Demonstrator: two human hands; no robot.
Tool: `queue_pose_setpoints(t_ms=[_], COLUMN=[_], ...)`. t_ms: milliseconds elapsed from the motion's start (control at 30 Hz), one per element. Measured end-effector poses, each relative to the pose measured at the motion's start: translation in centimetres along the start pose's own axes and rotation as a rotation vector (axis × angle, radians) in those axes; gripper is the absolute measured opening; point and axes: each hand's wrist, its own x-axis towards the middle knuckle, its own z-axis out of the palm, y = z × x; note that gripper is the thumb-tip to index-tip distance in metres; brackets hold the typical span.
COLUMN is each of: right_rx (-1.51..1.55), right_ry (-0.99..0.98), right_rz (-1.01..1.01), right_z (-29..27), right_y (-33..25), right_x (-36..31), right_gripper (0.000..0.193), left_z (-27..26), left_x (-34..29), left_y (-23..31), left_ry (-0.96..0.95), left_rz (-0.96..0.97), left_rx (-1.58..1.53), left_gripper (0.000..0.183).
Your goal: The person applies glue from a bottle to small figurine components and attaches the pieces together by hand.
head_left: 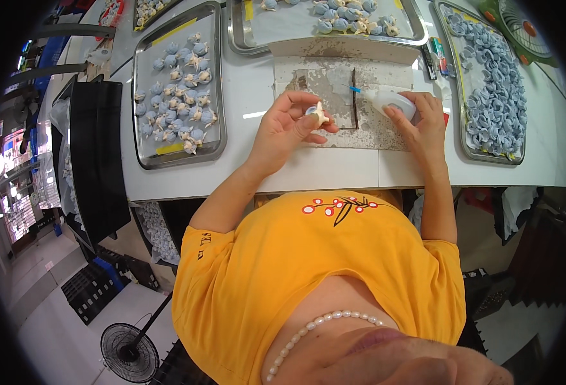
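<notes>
And here's the left hand (289,125), up over the near edge of the stained board (392,140), thumb and forefinger pinching a small cream-and-blue piece (320,115), the other fingers curled loosely and a little apart. That fingertip grip looks chosen to leave the cream points exposed and facing inward. Across from it, the right hand (424,122) has its thumb on one side of a white bottle (397,104) and its fingers wrapped round the other, the far ones partly hidden. The bottle lies tipped sideways, narrow end toward the left hand, probably so its outlet can face the piece with little turn of the wrist; a gap separates the two. What looks like a blue tip (355,90) overlaps a dark strip (355,115) on the board; whether they touch, I can't tell. The board sits squarely before the person, likely to keep marks off the white table (251,138). Out on the flanks, the left tray (222,77) has cream-and-blue pieces spread in a loose layer, perhaps for easy handling, while the right tray (519,158) carries blue-grey parts crowded together, seemingly within reach of the bottle hand.
</notes>
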Motion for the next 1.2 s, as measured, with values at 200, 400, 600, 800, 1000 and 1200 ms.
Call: queue_pose_setpoints(t_ms=[200, 400, 600, 800, 1000, 1200], right_rx=[0.189, 0.896, 0.87, 0.656, 0.345, 0.295], right_ry=[-0.033, 0.012, 0.019, 0.091, 0.101, 0.086], right_rz=[0.131, 0.375, 0.322, 0.146, -0.049, -0.084], right_z=[0.7, -0.4, -2.3, -3.0, -3.3, -3.1], right_y=[-0.5, -1.4, -3.0, -3.7, -5.0, -5.9], right_x=[-1.3, -3.3, -4.6, -4.7, -4.1, -3.5], right_gripper=[0.036, 0.03, 0.026, 0.029, 0.027, 0.029], left_z=[0.5, 1.8, 3.1, 3.0, 2.4, 2.3], left_x=[-0.1, -0.8, -1.3, -1.1, -1.2, -1.2], left_y=[-2.8, -3.2, -3.0, -3.9, -4.0, -4.0], left_ry=[0.029, -0.014, 0.043, 0.061, 0.088, 0.085], left_rz=[0.194, 0.094, 0.089, 0.187, 0.219, 0.211], left_rx=[0.028, -0.034, -0.084, -0.004, 0.184, 0.151], left_gripper=[0.035, 0.041, 0.043, 0.038, 0.036, 0.036])
